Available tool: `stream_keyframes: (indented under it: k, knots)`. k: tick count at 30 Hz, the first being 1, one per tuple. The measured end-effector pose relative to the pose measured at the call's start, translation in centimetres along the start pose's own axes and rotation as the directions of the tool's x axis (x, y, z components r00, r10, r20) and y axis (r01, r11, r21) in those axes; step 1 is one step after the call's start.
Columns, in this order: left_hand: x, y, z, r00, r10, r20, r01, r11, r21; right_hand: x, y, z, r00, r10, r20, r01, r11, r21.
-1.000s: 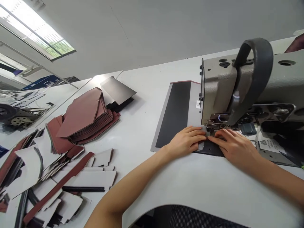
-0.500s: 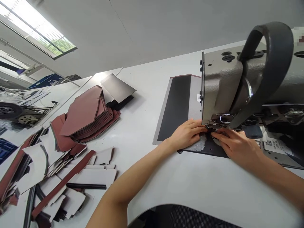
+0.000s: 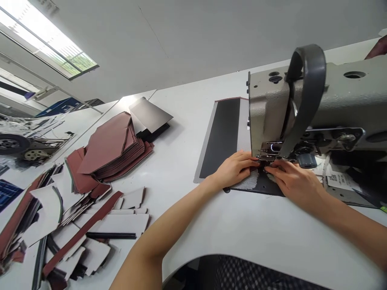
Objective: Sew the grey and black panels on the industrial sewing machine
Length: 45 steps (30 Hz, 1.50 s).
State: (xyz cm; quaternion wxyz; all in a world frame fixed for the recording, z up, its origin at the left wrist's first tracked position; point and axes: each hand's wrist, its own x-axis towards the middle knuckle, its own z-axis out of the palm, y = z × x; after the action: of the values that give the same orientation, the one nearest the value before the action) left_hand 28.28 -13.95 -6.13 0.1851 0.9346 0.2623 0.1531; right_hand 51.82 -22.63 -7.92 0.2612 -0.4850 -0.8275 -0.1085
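My left hand (image 3: 234, 170) and my right hand (image 3: 294, 185) press on a dark sheet (image 3: 266, 183) with a pale fuzzy patch, their fingertips meeting close to the steel presser foot (image 3: 269, 152) of a grey industrial sewing machine (image 3: 287, 104). The needle area is hidden by my fingers and the foot. Both hands appear to pinch the sheet at its edge. Behind the machine head lies a long dark panel with a grey border (image 3: 222, 137), its near end close to my left hand.
Stacks of reddish-brown cut pieces (image 3: 110, 147) and white-backed strips (image 3: 121, 223) lie on the white table (image 3: 178, 169) to my left. A silver sheet (image 3: 149, 114) stands beyond them. A dark curved strap (image 3: 305, 92) arches over the machine head. A paper label (image 3: 340, 181) lies right of it.
More of the pale fuzzy patch shows left of the presser foot as the dark sheet shifts under my hands. The view has swung, putting the machine further left in frame.
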Motion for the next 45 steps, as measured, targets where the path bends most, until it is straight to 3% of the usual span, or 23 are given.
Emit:
stream_keyframes:
  k: [4, 9, 14, 23, 33, 40, 45]
  knots:
    - [-0.2, 0.7, 0.4, 0.998, -0.043, -0.038, 0.041, 0.998, -0.042, -0.1, 0.2, 0.1, 1.0, -0.006, -0.002, 0.006, 0.998, 0.063]
    - [-1.2, 4.2, 1.0, 0.958, -0.236, -0.165, 0.234, 0.972, -0.03, -0.2, 0.4, 0.3, 0.999, -0.003, 0.034, -0.002, 0.99, 0.143]
    - [-1.8, 6.6, 1.2, 0.974, -0.215, -0.069, 0.225, 0.952, 0.209, -0.2, 0.6, 0.4, 0.999, 0.002, 0.054, -0.009, 0.99, 0.14]
    - [-2.2, 5.5, 2.5, 0.983, -0.125, -0.134, 0.145, 0.977, 0.153, -0.2, 0.2, 0.3, 0.998, 0.029, 0.053, -0.036, 0.992, 0.121]
    - [-1.9, 6.9, 3.1, 0.963, -0.191, -0.188, 0.219, 0.965, 0.142, -0.1, 0.0, 0.3, 1.0, 0.015, 0.018, -0.016, 0.993, 0.117]
    - [-0.8, 5.3, 3.5, 0.964, -0.145, -0.223, 0.182, 0.971, 0.158, -0.1, 0.1, 0.1, 1.0, 0.018, 0.021, -0.02, 0.993, 0.12]
    - [-0.3, 4.0, 1.6, 0.977, -0.129, -0.169, 0.145, 0.986, 0.088, -0.5, 0.4, 0.1, 0.997, 0.045, 0.063, -0.055, 0.986, 0.158]
